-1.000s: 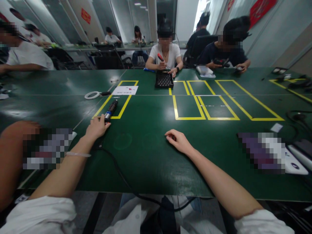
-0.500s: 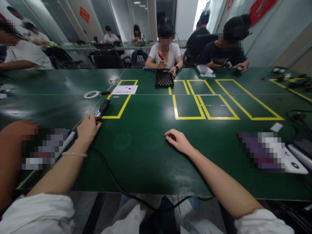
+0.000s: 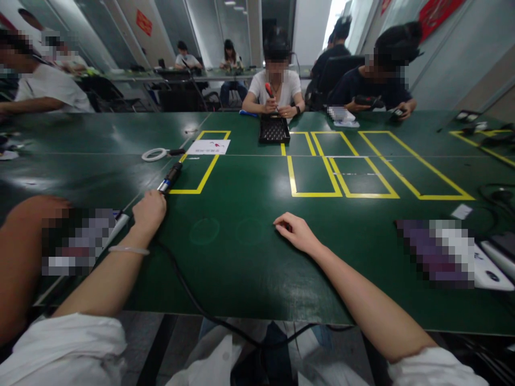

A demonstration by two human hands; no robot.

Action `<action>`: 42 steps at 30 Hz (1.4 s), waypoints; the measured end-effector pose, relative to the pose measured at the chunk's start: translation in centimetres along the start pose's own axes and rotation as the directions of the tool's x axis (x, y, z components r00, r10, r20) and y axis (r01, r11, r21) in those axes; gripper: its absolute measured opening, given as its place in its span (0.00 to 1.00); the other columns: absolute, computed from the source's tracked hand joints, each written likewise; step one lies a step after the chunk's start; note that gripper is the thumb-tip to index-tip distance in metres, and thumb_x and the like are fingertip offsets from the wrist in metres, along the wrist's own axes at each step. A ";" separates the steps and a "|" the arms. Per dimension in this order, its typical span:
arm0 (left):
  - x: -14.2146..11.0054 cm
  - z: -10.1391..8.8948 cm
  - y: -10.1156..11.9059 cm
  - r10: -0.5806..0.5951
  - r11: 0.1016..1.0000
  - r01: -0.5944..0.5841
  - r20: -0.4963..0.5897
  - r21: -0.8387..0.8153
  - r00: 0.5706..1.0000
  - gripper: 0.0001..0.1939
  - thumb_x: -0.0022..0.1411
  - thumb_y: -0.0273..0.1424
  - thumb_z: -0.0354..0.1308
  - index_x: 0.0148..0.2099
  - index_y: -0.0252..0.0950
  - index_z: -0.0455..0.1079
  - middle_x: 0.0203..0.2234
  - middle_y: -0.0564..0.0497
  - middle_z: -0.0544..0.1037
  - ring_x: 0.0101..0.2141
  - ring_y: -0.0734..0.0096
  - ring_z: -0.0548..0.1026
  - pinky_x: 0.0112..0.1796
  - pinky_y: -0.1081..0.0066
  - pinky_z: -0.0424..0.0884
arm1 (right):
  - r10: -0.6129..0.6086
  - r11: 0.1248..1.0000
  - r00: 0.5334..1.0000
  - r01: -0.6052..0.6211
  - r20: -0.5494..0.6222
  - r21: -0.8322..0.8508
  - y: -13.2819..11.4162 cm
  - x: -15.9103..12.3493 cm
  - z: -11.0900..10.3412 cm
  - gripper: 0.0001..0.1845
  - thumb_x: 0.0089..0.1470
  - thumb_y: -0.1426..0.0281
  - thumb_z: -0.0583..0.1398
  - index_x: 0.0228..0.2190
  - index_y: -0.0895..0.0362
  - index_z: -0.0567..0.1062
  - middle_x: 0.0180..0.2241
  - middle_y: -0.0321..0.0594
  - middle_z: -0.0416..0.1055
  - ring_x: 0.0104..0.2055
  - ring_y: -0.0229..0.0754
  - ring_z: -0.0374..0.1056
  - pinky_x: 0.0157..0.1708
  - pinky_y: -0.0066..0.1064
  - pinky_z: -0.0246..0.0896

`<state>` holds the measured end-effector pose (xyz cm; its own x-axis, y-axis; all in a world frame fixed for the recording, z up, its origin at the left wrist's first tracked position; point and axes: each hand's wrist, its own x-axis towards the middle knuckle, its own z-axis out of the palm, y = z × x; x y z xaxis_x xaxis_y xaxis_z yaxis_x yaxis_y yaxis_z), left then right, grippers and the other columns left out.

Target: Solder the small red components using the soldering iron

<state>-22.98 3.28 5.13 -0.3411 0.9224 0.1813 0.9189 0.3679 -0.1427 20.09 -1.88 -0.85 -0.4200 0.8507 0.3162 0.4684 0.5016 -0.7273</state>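
Observation:
My left hand [image 3: 149,214] is closed around the near end of a slim black and silver cylindrical tool [image 3: 170,178] with a blue band. The tool points away from me, over the left edge of a yellow-taped outline [image 3: 185,191]; its near end is hidden in my grip. A black cable [image 3: 187,292] runs from near my left wrist toward my lap. On the bare green table [image 3: 241,279], my right hand [image 3: 295,230] rests with fingers loosely curled and nothing visible in them.
A white paper sign [image 3: 210,147] and a ring of white cable [image 3: 154,155] lie beyond the tool. Across the table a person works over a black tray [image 3: 274,131]. Another person's arm [image 3: 24,252] reaches in at left. A phone [image 3: 488,271] lies at right.
My left thumb, stretched out beside the tool before, is now tucked out of sight, and the orange bit near it is covered. My right hand stays put. The view has shifted slightly.

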 end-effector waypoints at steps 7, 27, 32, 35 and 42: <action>-1.7 -1.3 5.0 0.096 0.866 -0.113 -0.061 -0.487 0.994 0.20 0.69 0.37 0.42 0.53 0.29 0.64 0.45 0.39 0.74 0.45 0.58 0.72 0.47 0.59 0.66 | -0.002 1.000 1.000 0.002 0.014 -0.011 0.1 0.0 0.1 0.06 0.58 0.71 0.58 0.38 0.55 0.75 0.31 0.36 0.69 0.31 0.36 0.65 0.32 0.28 0.58; -12.5 -3.5 17.9 0.836 0.137 0.002 0.117 -0.991 0.536 0.21 0.59 0.36 0.59 0.52 0.34 0.65 0.36 0.48 0.74 0.38 0.70 0.73 0.41 0.68 0.69 | -0.090 0.993 0.993 0.083 0.082 0.087 -1.6 -0.1 0.3 0.06 0.57 0.71 0.60 0.39 0.55 0.71 0.34 0.36 0.68 0.31 0.35 0.65 0.32 0.27 0.60; -12.7 -2.8 18.0 0.811 0.128 -0.118 0.036 -0.985 0.584 0.15 0.57 0.33 0.61 0.46 0.34 0.66 0.37 0.48 0.74 0.36 0.72 0.73 0.38 0.70 0.70 | -0.057 0.995 0.997 0.053 0.054 0.079 -1.5 -0.1 0.0 0.06 0.57 0.72 0.60 0.38 0.55 0.71 0.34 0.36 0.67 0.31 0.35 0.65 0.32 0.27 0.60; -12.8 -2.8 18.1 0.791 0.140 -0.278 -0.062 -0.950 0.609 0.09 0.60 0.33 0.58 0.42 0.34 0.68 0.36 0.49 0.74 0.36 0.72 0.74 0.39 0.71 0.70 | -0.058 0.995 0.997 0.054 0.046 0.086 -1.4 -0.1 -0.1 0.05 0.56 0.72 0.60 0.37 0.55 0.71 0.36 0.38 0.67 0.33 0.36 0.65 0.31 0.27 0.61; -13.1 -3.2 18.0 0.774 0.153 -0.459 -0.182 -0.875 0.606 0.08 0.63 0.33 0.56 0.43 0.36 0.69 0.37 0.50 0.74 0.37 0.71 0.74 0.40 0.70 0.71 | 0.014 0.963 0.999 -0.022 0.033 0.268 -1.1 0.1 0.2 0.06 0.55 0.69 0.61 0.35 0.57 0.72 0.32 0.37 0.68 0.30 0.35 0.65 0.29 0.27 0.60</action>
<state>-1.32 -2.50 3.26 0.5409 0.8223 0.1768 0.4706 -0.4701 0.7467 19.38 -2.42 -0.18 -0.4391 0.8517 0.2860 0.2521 0.4223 -0.8707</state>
